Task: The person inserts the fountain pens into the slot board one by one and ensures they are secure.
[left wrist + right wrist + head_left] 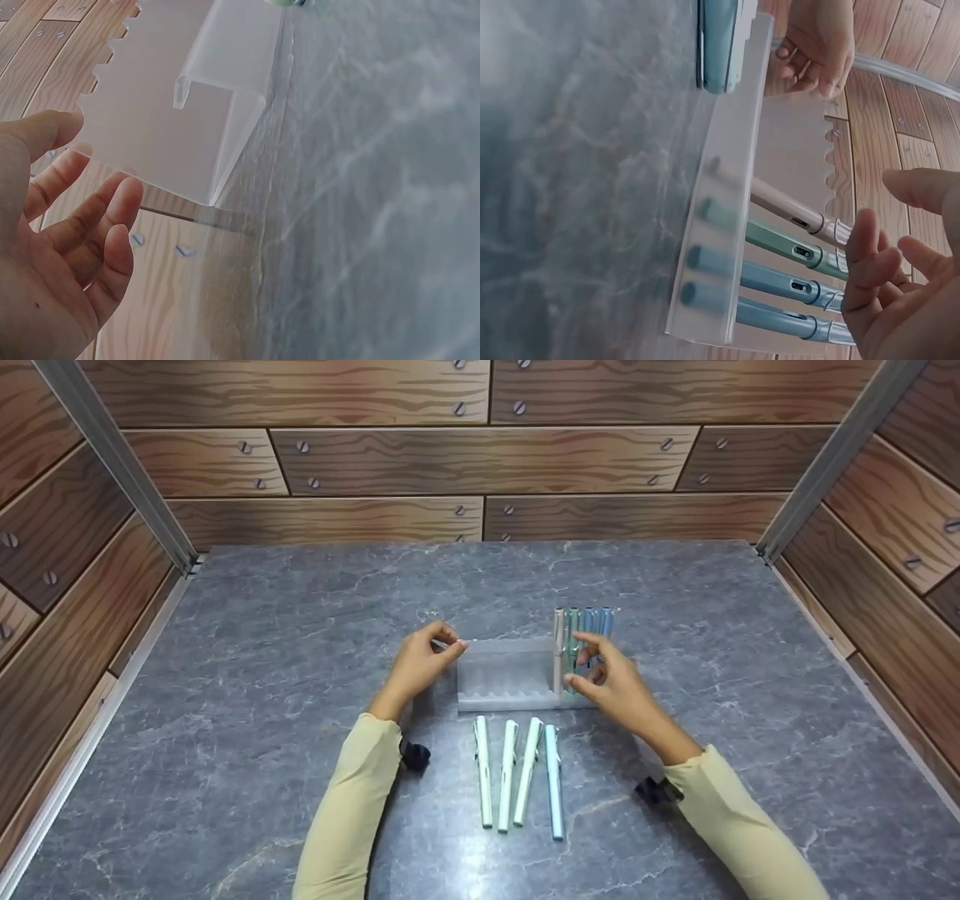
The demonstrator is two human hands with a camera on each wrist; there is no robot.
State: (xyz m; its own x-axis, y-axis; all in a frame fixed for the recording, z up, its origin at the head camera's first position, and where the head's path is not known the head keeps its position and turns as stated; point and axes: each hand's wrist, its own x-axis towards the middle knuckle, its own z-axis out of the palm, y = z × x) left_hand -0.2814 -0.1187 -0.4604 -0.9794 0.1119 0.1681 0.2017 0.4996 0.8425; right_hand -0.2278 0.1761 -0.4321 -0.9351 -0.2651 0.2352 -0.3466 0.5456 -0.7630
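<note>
Closest to me, two pale yellow sleeves (341, 802) reach in over a grey marbled table (300, 592), a small black device (660, 790) at each wrist. Between the forearms lie three pale green pens (508, 776) and, to their right, one light blue pen (554, 781), side by side but slightly fanned, all loose on the tabletop.

Just past them stands a clear, frosted rack (504, 667) with a notched top edge. The left hand (420, 664) has its upper left corner pinched, thumb on the near face and forefinger behind, the other fingers loosely bent and clear of the panel. The right hand (611, 682) hovers at the rack's right end, thumb and fingers curved well apart with nothing between them; whether a fingertip brushes a pen there, I can't tell.

Beside that hand four pens stand in the rack: a beige pen (791, 206), a green pen (780, 241) and two blue pens (780, 280), clips toward the top. Beyond the table rises a wood-patterned wall (375, 461).
</note>
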